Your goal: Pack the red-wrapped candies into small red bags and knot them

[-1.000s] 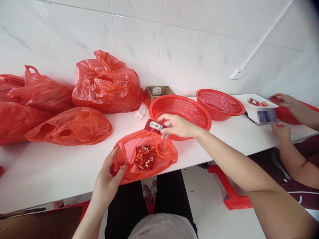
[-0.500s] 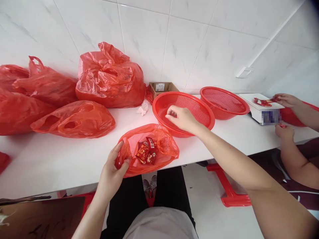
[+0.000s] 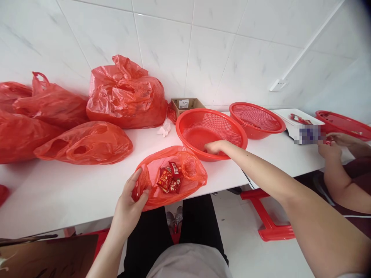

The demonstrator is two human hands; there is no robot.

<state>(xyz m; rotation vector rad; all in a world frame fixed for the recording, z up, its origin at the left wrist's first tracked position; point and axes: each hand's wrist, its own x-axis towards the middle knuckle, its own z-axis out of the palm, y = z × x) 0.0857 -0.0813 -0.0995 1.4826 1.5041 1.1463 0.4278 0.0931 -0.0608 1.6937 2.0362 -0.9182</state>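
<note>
My left hand [image 3: 131, 193] grips the near left rim of a thin red plastic bag [image 3: 156, 156], fingers inside and thumb over the edge. The bag lies spread on the table, its mouth facing up. Several small red packets [image 3: 165, 180] with gold and white print sit in it. My right hand [image 3: 215, 147] reaches down into a red perforated plastic basket [image 3: 199, 131], near its front wall. Its fingers are curled, their tips low in the basket; whatever they hold, if anything, is hidden.
Full red bags [image 3: 124, 100] stand along the wall at left. A small cardboard box [image 3: 188, 103], crumpled tissue [image 3: 164, 128] and second basket [image 3: 256, 116] are behind. At right, a co-worker's hands [image 3: 330, 148] are beside a white scale [image 3: 292, 116] bearing red packets. A red stool [image 3: 269, 220] stands below.
My right hand has lowered from above the basket into it, fingers dropping toward the bottom. My left hand stays on the bag. The co-worker's far hand has drawn back from the scale.
</note>
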